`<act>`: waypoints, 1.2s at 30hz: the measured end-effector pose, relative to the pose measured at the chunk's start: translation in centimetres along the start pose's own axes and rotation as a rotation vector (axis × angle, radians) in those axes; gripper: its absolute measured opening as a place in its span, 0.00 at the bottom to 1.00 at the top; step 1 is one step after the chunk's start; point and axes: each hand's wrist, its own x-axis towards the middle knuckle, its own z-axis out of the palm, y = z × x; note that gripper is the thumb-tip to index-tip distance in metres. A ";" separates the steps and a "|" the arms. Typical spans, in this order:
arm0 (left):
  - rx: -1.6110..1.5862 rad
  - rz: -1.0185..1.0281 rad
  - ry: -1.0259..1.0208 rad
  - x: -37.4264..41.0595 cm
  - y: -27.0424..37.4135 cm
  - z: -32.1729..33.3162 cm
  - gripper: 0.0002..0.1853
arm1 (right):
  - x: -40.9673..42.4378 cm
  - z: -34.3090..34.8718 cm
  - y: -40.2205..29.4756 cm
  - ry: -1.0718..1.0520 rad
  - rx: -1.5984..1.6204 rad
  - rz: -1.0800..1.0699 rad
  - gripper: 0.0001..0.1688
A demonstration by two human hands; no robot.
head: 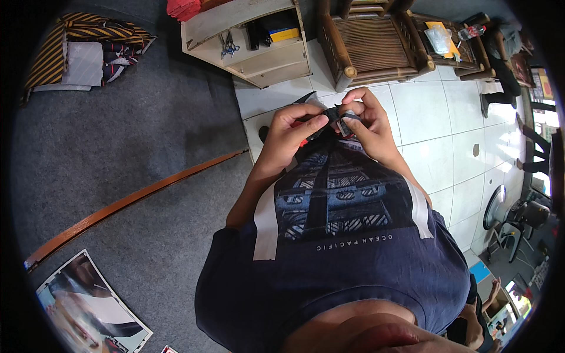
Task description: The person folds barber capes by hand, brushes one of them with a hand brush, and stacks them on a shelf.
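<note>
My left hand pinches a small black item between thumb and fingers, in front of my lower torso. On its other side my right hand holds a grey strip by the same item, thumb pressed on it and index finger bent up. The two hands are close together, with the item between them; its exact kind cannot be told. Red and black material shows below and beside my left hand. Behind the hands is a light and dark piece, partly hidden.
A cabinet with scissors on its shelf stands ahead. Bamboo chairs are beyond to the right, one bearing a bottle. A striped cloth lies far left. An orange-brown strip crosses the grey surface. Other people are at far right.
</note>
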 end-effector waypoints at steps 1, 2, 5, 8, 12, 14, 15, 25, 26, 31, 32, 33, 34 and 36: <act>0.007 -0.004 -0.008 0.0 0.1 0.1 0.06 | 0.0 0.0 0.1 0.004 0.013 0.013 0.15; 0.013 -0.009 -0.016 0.1 0.1 0.1 0.06 | 0.1 0.1 0.1 0.000 0.021 0.012 0.15; -0.021 -0.003 -0.035 0.2 0.1 0.1 0.06 | 0.4 0.2 -0.2 -0.008 0.050 0.013 0.13; -0.020 0.040 -0.030 0.1 0.4 0.6 0.05 | 0.5 0.2 -0.2 -0.004 0.073 0.016 0.12; 0.088 0.074 -0.059 0.2 0.5 0.4 0.05 | 0.6 0.1 0.3 0.025 0.071 0.018 0.12; 0.144 0.089 -0.083 0.3 0.5 0.1 0.05 | 0.7 0.0 0.4 0.028 0.086 0.012 0.12; 0.184 0.128 -0.085 0.3 0.5 0.2 0.05 | 0.8 -0.1 0.5 0.027 0.091 -0.002 0.12; 0.492 0.271 -0.072 0.5 1.1 0.7 0.04 | 0.7 -0.2 0.6 0.122 -0.041 -0.082 0.11; 0.469 0.281 -0.077 0.6 0.3 0.7 0.04 | 0.8 -0.3 0.5 0.119 -0.055 -0.074 0.12; 0.487 0.182 -0.128 0.9 0.7 1.0 0.05 | 1.1 0.0 0.7 0.150 -0.105 -0.193 0.12; 0.490 0.159 -0.129 0.8 1.1 1.2 0.05 | 1.1 0.1 0.8 0.156 -0.097 -0.178 0.12; 0.495 0.143 -0.130 0.9 1.3 1.3 0.05 | 1.1 0.0 0.7 0.158 -0.092 -0.168 0.12; 0.507 0.161 -0.136 0.9 1.2 1.2 0.05 | 1.1 0.0 0.7 0.160 -0.086 -0.159 0.12; 0.531 0.195 -0.150 0.8 0.7 1.0 0.05 | 1.0 -0.1 0.6 0.163 -0.082 -0.132 0.12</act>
